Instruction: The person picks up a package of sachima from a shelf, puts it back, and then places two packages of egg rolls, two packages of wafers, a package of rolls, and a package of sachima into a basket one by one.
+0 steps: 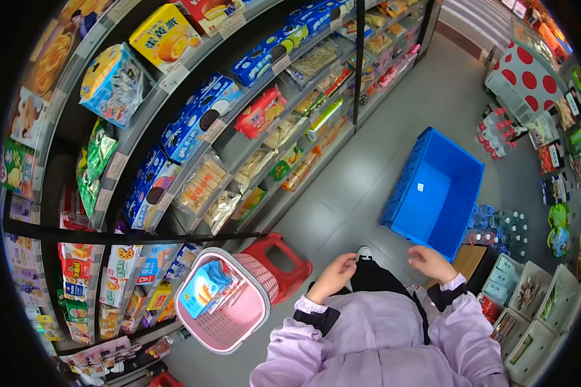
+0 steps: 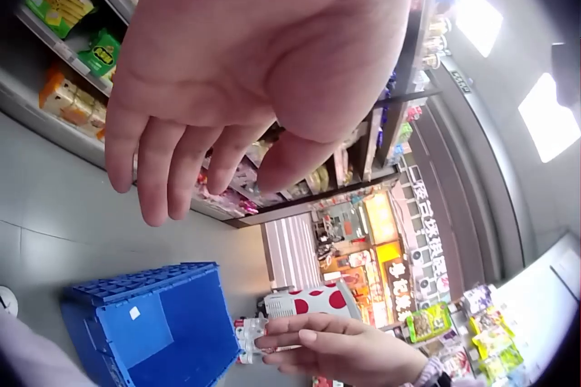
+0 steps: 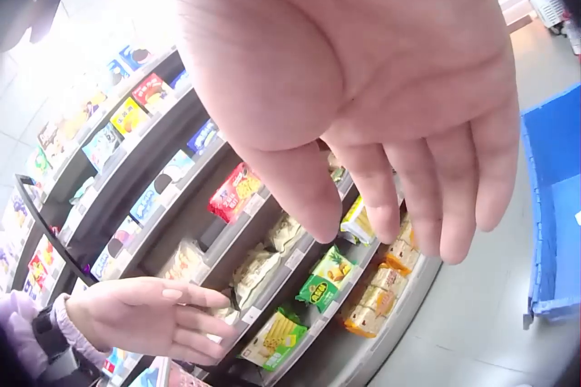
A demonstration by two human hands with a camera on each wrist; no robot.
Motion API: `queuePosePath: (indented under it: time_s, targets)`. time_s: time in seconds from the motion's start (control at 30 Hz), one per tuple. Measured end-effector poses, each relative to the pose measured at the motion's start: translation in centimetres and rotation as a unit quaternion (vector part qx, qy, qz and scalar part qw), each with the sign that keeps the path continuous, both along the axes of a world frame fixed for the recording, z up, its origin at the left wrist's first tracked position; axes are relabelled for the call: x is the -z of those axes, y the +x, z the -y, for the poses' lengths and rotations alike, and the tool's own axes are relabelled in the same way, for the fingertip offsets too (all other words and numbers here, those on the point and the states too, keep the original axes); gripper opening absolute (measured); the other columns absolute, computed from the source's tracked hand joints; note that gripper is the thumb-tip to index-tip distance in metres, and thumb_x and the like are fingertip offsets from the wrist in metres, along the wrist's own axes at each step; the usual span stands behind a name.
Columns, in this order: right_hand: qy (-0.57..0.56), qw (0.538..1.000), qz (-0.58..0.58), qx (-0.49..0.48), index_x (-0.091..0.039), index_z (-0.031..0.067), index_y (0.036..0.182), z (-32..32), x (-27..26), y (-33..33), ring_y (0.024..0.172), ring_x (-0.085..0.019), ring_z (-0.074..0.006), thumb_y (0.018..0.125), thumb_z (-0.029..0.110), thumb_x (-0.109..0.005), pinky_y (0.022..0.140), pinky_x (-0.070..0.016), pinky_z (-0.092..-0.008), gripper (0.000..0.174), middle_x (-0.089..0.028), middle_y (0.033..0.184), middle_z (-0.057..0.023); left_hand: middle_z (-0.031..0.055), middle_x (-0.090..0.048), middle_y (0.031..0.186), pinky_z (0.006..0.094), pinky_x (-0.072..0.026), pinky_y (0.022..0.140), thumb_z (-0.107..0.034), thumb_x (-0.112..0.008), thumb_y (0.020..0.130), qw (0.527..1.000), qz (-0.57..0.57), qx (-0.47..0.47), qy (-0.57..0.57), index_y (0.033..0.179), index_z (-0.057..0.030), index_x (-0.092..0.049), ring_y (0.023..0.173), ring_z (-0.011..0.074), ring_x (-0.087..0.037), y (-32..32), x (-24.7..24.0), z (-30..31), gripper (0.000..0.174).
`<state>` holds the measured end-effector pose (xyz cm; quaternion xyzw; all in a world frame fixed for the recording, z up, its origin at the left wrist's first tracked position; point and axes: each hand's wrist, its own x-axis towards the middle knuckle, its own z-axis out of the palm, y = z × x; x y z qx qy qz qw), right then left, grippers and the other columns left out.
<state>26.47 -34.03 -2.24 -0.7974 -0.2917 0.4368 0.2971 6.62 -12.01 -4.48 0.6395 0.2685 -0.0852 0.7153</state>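
My left hand (image 1: 339, 277) hangs in front of my body with relaxed fingers and nothing in it; in the left wrist view its palm (image 2: 245, 60) shows bare. My right hand (image 1: 434, 264) is held out on the other side, its fingers loosely bent around nothing, and the right wrist view shows its empty palm (image 3: 363, 69). Beyond the right hand, a blue plastic crate (image 1: 403, 222) stands on the floor with a small white label inside. To the left of my left hand is a pink shopping basket (image 1: 255, 322) holding a blue snack packet (image 1: 206, 287) and other packets.
A red stool (image 1: 297, 271) stands beside the basket. Shelves of packaged snacks (image 1: 197, 119) curve along the left. Bottled drinks (image 1: 497, 132) and water bottles (image 1: 513, 226) stand on the floor at the right, near white bins (image 1: 536, 284) and a cardboard box (image 1: 469, 261).
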Motion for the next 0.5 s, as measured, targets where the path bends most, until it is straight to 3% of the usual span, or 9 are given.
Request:
queuePosePath:
  time_s: [0.3, 0.5]
  targets:
    - [0.027, 0.986, 0.006, -0.162, -0.053, -0.0009, 0.105, -11.9, 6.9, 5.2, 0.084, -0.059, -0.0278, 0.081, 0.025, -0.056, 0.074, -0.0466, -0.035, 0.035, -0.059, 0.098, -0.0172, 0.0135, -0.056, 0.107, 0.0278, -0.043, 0.085, -0.004, -0.045, 0.085, 0.983, -0.091, -0.158, -0.022, 0.12, 0.0026, -0.041, 0.093, 0.018, -0.056, -2.6, 5.1, -4.8, 0.036]
    - [0.026, 0.989, -0.048, -0.138, -0.053, -0.0016, 0.107, -19.7, 10.4, 5.7, 0.089, -0.059, -0.0279, 0.081, 0.024, -0.056, 0.077, -0.0466, -0.0346, 0.037, -0.059, 0.098, -0.0171, 0.013, -0.055, 0.106, 0.0253, -0.0451, 0.077, -0.007, -0.045, 0.086, 0.959, -0.107, -0.243, -0.102, 0.119, 0.0036, -0.041, 0.089, 0.0174, -0.056, 0.8, 7.6, -9.5, 0.035]
